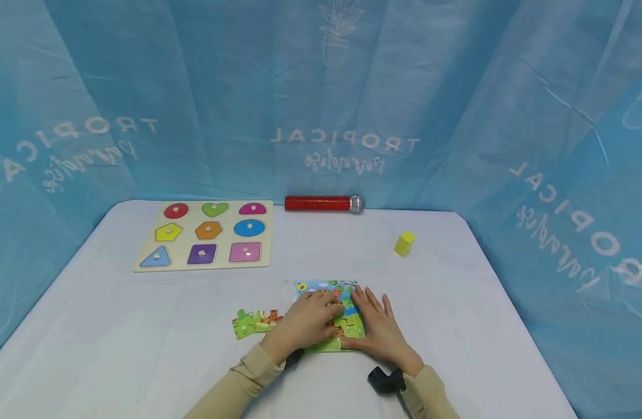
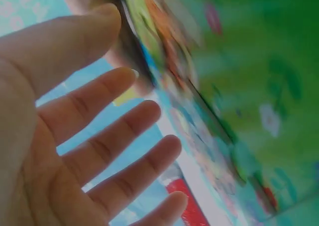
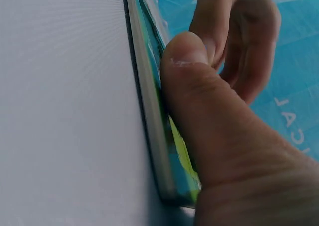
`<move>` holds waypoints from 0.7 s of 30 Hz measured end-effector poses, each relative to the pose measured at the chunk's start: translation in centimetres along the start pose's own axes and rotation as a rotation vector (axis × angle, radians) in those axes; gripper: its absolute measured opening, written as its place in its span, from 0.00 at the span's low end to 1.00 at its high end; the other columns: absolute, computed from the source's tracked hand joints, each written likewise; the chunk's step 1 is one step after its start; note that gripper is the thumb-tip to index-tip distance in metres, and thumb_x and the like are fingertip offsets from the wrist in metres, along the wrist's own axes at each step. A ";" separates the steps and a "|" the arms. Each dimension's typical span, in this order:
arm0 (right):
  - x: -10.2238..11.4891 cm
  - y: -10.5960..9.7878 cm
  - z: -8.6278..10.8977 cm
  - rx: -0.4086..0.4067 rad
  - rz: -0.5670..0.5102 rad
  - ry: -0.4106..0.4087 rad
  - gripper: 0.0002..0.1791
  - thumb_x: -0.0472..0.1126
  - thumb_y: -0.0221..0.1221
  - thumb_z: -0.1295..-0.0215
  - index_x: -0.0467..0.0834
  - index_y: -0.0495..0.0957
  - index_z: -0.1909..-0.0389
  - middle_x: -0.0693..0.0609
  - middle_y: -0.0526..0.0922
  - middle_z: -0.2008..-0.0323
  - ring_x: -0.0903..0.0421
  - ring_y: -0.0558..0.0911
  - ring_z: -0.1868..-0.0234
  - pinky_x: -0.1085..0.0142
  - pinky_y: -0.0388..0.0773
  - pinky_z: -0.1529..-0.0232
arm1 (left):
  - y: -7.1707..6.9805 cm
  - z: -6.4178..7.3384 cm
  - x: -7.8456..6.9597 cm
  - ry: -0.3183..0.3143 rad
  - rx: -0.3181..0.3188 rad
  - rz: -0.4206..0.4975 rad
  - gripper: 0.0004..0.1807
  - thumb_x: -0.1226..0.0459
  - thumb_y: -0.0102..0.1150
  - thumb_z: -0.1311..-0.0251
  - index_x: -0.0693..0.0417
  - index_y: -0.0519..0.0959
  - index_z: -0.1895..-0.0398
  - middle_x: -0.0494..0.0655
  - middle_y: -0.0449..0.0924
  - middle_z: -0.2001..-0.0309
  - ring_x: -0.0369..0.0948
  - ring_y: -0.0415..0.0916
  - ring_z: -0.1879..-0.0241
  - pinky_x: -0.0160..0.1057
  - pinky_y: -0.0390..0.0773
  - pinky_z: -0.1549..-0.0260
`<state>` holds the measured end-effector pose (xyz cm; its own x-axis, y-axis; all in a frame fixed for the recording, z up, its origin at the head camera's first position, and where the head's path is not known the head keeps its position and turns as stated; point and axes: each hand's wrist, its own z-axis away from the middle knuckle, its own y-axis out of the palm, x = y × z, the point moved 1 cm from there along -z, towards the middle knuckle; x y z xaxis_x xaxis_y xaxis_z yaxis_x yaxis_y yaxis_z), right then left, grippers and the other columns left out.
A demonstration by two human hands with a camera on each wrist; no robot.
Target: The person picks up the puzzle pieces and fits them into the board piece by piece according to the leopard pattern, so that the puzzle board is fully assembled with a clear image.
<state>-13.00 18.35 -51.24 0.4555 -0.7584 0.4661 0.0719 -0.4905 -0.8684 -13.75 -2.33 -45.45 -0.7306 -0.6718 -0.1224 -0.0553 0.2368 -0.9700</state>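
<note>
A jigsaw puzzle board (image 1: 326, 347) with a bright animal picture in green and blue lies on the white table in front of me. My left hand (image 1: 307, 319) is over its left and middle part and hides much of the picture. In the left wrist view the left fingers (image 2: 107, 146) are extended and spread close to the board, holding nothing. My right hand (image 1: 381, 329) rests along the board's right side, fingers spread toward the far corner. Its thumb (image 3: 199, 96) lies on the near right part. Joined jigsaw pieces (image 1: 253, 324) lie left of the board, partly behind the left hand.
A wooden shape puzzle (image 1: 227, 233) with knobbed pieces sits at the back left. At the back edge lies a red toy microphone (image 1: 321, 203). A yellow block (image 1: 404, 244) stands at the right. Blue curtain (image 1: 321, 93) encloses the table's back and sides.
</note>
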 end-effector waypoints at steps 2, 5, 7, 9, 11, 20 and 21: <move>0.0 0.0 0.0 0.005 0.012 0.005 0.64 0.83 0.50 0.55 0.40 0.56 0.26 0.42 0.57 0.26 0.38 0.54 0.25 0.34 0.41 0.30 | -0.3 0.6 -0.4 0.017 0.011 -0.019 0.14 0.51 0.65 0.43 0.42 0.83 0.54 0.40 0.81 0.53 0.41 0.77 0.50 0.47 0.77 0.49; 0.1 0.0 -0.1 0.009 0.023 0.012 0.65 0.84 0.49 0.55 0.40 0.56 0.26 0.42 0.57 0.26 0.38 0.54 0.25 0.34 0.41 0.30 | -0.3 1.3 -0.9 0.043 0.048 -0.025 0.15 0.50 0.64 0.42 0.42 0.83 0.53 0.41 0.80 0.49 0.40 0.77 0.47 0.46 0.77 0.48; 0.1 0.0 -0.1 0.009 0.024 0.013 0.65 0.84 0.48 0.55 0.40 0.55 0.26 0.42 0.57 0.26 0.38 0.54 0.25 0.34 0.40 0.30 | -0.2 1.5 -1.2 0.055 0.075 -0.027 0.16 0.50 0.63 0.41 0.43 0.82 0.51 0.42 0.79 0.45 0.41 0.76 0.43 0.46 0.77 0.46; 0.1 -0.1 -0.1 0.007 0.015 0.011 0.65 0.83 0.49 0.55 0.40 0.56 0.26 0.41 0.57 0.26 0.38 0.54 0.25 0.34 0.40 0.30 | 0.0 1.6 -1.4 0.061 0.095 -0.028 0.18 0.50 0.61 0.39 0.44 0.81 0.48 0.43 0.78 0.42 0.41 0.75 0.40 0.46 0.76 0.44; 0.1 0.0 -0.1 0.007 0.017 0.011 0.65 0.83 0.50 0.55 0.40 0.56 0.26 0.41 0.57 0.26 0.38 0.54 0.25 0.33 0.41 0.30 | 0.2 1.6 -1.6 0.060 0.109 -0.046 0.20 0.49 0.60 0.38 0.45 0.80 0.46 0.43 0.77 0.40 0.41 0.74 0.39 0.47 0.76 0.43; 0.2 -0.1 0.0 0.009 0.010 0.011 0.67 0.85 0.44 0.57 0.39 0.56 0.26 0.40 0.57 0.26 0.37 0.54 0.25 0.33 0.40 0.30 | 0.5 1.0 -1.9 0.022 0.136 -0.058 0.25 0.45 0.55 0.36 0.48 0.78 0.42 0.42 0.75 0.38 0.41 0.72 0.36 0.48 0.75 0.41; 0.2 -0.1 -0.1 0.010 0.007 0.012 0.67 0.85 0.44 0.57 0.39 0.56 0.26 0.40 0.57 0.26 0.37 0.54 0.25 0.33 0.39 0.30 | 0.5 0.9 -1.9 0.020 0.140 -0.052 0.25 0.45 0.54 0.35 0.48 0.78 0.42 0.42 0.75 0.38 0.41 0.72 0.36 0.48 0.75 0.41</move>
<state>-12.96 18.18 -51.04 0.4457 -0.7670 0.4617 0.0773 -0.4808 -0.8734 -11.73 -1.58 -45.88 -0.7425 -0.6663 -0.0684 0.0008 0.1012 -0.9949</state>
